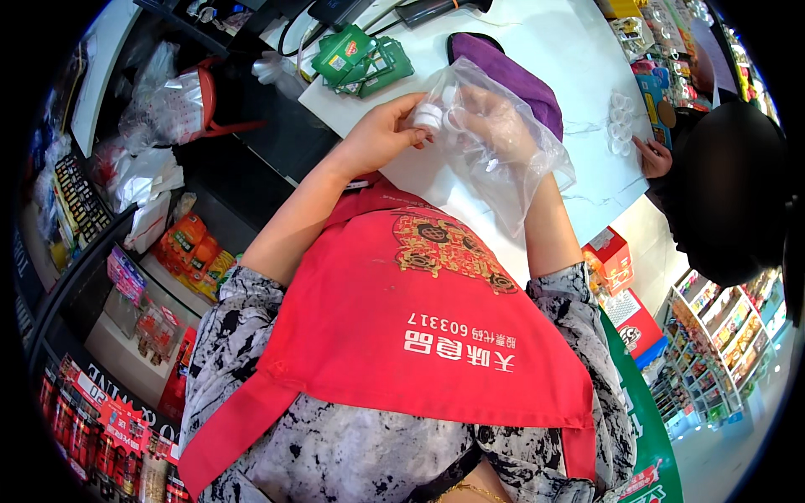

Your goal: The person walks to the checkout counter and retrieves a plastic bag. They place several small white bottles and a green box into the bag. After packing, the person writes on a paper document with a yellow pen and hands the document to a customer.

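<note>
My left hand (382,135) pinches a short stack of white plastic caps (429,117) at the mouth side of a clear plastic bag (522,170). My right hand (500,119) shows through the film with its fingers curled at the bag; whether it is inside or behind the film I cannot tell. More white caps lie close to its fingertips, blurred by the plastic. Both hands are above a white marbled counter (594,163). Just beyond the bag lies a folded purple cloth (512,72).
Green printed cards (361,63) are piled at the counter's left edge, below a black handheld scanner (434,9). Several clear round caps (621,122) stand in rows at the right, beside another person's hand (654,156). A red chair (207,100) holding plastic bags is at left.
</note>
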{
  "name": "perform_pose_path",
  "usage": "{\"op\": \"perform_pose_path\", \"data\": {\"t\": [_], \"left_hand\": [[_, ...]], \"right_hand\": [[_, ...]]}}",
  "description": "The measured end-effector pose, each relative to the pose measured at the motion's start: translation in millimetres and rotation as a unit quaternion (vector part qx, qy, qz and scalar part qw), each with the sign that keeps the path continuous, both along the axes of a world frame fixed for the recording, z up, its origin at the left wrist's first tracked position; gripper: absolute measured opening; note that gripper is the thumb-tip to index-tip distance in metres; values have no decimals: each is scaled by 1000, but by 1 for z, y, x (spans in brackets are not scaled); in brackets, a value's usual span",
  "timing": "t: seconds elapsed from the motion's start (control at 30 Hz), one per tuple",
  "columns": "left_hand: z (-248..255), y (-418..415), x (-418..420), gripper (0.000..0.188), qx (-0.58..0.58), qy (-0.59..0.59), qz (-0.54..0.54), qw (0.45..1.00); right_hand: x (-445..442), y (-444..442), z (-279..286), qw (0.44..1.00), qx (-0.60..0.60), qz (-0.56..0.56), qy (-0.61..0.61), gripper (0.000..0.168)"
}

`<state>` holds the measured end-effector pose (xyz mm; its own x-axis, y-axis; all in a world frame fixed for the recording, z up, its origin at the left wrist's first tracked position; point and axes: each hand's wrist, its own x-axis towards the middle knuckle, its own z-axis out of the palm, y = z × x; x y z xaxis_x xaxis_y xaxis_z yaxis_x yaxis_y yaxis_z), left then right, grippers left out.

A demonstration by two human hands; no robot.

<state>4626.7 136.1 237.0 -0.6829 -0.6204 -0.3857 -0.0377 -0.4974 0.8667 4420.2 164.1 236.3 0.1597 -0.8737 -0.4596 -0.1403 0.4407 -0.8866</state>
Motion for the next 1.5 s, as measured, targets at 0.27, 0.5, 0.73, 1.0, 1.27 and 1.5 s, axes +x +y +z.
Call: {"op": "perform_pose_path", "data": {"t": [0.27,0.5,0.73,1.0,1.27,1.5], "left_hand": [[-2,6,-3,54,-1,-58,-33,998],[-13,3,-2,46,41,-38,10,998],[-29,1,9,43,41,-41,54,997],[-34,0,8,42,34,-72,68,995],[-30,3,12,42,36,-73,81,993],[-27,3,9,43,28,-43,70,996]], "right_hand": [[1,-11,18,977,29,104,186,37],[-16,-1,17,996,-13,0,85,36],[-94,83,39,971,158,-155,-89,22],[-185,100,5,903,173,-387,-68,19],[-189,79,-16,907,168,-353,157,40],[-191,110,-10,894,-5,-366,258,38]]}}
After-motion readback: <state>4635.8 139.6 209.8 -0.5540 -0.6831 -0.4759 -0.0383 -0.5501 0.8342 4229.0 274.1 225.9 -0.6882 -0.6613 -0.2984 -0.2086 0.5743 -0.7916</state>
